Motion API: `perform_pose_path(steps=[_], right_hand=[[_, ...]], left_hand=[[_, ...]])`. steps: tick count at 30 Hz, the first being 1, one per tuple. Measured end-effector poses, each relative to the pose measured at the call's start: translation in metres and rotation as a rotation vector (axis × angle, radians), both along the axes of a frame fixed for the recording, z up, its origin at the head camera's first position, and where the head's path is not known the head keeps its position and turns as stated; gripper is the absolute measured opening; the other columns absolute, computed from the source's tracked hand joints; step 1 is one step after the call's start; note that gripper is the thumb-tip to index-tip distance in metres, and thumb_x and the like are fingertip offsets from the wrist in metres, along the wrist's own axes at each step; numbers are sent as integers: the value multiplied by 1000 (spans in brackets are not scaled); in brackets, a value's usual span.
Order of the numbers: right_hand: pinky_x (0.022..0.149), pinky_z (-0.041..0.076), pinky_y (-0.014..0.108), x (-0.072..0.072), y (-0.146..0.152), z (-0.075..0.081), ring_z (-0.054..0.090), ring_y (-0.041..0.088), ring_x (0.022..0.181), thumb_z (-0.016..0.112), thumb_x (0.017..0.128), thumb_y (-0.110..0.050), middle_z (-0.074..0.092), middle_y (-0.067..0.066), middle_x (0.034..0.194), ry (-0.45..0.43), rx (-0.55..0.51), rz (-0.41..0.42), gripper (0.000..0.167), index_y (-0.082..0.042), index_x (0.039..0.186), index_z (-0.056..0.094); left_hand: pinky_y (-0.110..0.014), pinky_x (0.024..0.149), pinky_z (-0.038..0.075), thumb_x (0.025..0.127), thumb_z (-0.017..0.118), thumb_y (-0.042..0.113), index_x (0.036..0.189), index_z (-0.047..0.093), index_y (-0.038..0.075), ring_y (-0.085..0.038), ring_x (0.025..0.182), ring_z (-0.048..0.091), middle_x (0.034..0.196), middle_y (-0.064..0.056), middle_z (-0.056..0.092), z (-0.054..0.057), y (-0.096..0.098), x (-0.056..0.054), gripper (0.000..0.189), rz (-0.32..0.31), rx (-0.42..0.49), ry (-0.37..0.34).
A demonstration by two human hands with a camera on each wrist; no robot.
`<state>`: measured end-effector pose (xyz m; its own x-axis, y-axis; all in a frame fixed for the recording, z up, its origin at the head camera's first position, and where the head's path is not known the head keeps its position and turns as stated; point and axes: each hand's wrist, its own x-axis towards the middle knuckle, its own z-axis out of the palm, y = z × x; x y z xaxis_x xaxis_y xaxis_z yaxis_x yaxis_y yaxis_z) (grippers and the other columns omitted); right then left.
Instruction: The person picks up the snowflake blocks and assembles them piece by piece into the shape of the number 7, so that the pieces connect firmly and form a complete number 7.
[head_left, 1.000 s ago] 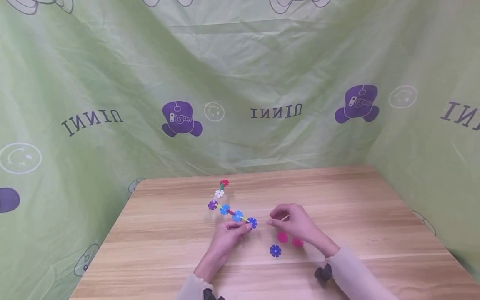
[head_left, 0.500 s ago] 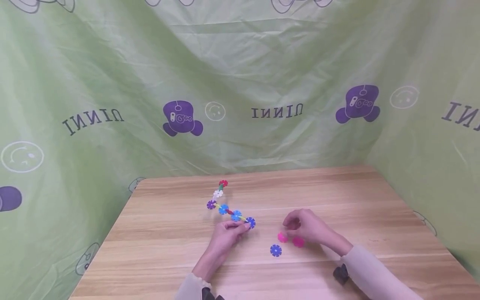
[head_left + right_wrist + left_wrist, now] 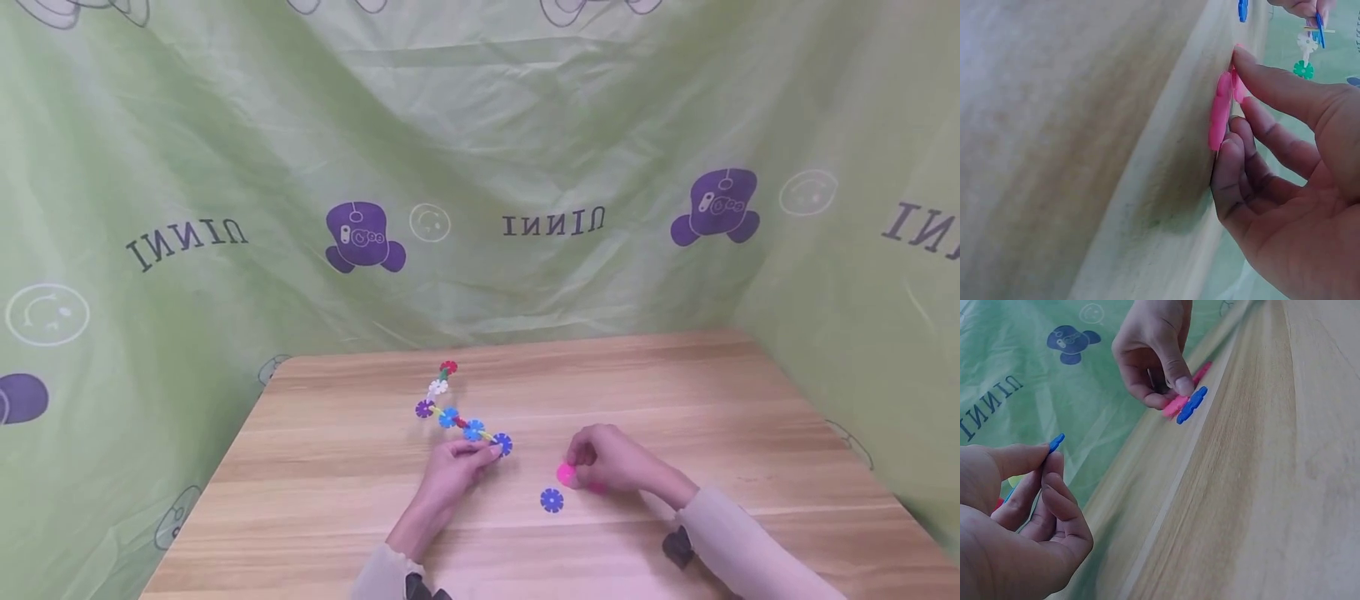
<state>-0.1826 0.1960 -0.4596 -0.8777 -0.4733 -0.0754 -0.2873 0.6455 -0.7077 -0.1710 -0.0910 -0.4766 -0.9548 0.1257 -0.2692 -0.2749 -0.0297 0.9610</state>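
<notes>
My left hand (image 3: 453, 471) pinches the dark blue snowflake disc (image 3: 504, 443) at the near end of a chain of interlocking discs (image 3: 448, 418). The chain runs back and left through light blue, purple and white pieces to a red one at its far tip. My right hand (image 3: 618, 458) is down at the tabletop, thumb and index finger pinching a bright pink snowflake disc (image 3: 1239, 87). Partly covered by that hand in the head view, a second pink disc (image 3: 1219, 112) lies beside its curled fingers. A loose blue disc (image 3: 552, 500) lies flat just nearer the body.
Both hands work over a wood-grain table (image 3: 315, 492). Behind it and along its sides hangs a green printed curtain (image 3: 480, 283). A black strap piece (image 3: 677, 547) sits at the right wrist.
My right hand has moved right and down from near the chain's end to the pink discs, and its fingertips have closed on the left one. The left hand has stayed nearly still with the chain.
</notes>
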Motion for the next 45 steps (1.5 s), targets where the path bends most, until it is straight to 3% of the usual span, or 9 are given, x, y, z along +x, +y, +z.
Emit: perform_pose_path(steps=[6, 12, 19, 31, 45], right_hand=[[69, 54, 22, 2, -8, 5, 62, 9, 73, 86, 84, -13, 70, -6, 81, 60, -22, -16, 17, -15, 85, 69], [81, 62, 24, 4, -20, 10, 71, 10, 85, 83, 86, -8, 77, -2, 90, 94, -138, -109, 12, -12, 95, 76], [73, 62, 19, 10, -33, 12, 77, 14, 83, 87, 84, -12, 83, 8, 96, 82, -262, -204, 16, -10, 99, 83], [75, 61, 15, 20, -59, 7, 76, 8, 82, 85, 85, -8, 83, 3, 94, 154, -323, -232, 13, -15, 96, 83], [72, 61, 16, 26, -75, 7, 77, 9, 77, 85, 82, 0, 83, 7, 91, 329, -342, -232, 16, -10, 94, 83]], left_hand=[[-22, 75, 55, 90, 83, 21, 112, 76, 3, -12, 84, 66, 100, -1, 79, 0, 0, 0, 30, 1, -9, 2], [-23, 80, 57, 90, 83, 22, 114, 74, 3, -13, 89, 70, 102, -2, 79, 1, 0, 0, 32, 1, -8, 1], [-24, 79, 57, 92, 82, 24, 112, 78, 3, -13, 86, 67, 99, 0, 80, 2, 0, 2, 29, -6, -5, 16], [-24, 82, 57, 93, 81, 26, 114, 77, 3, -14, 91, 69, 98, -1, 82, 3, 2, 2, 31, -9, 16, 23], [-22, 81, 60, 93, 80, 18, 112, 78, -3, -12, 87, 73, 92, 1, 81, 6, 4, 4, 28, 17, 61, 41]])
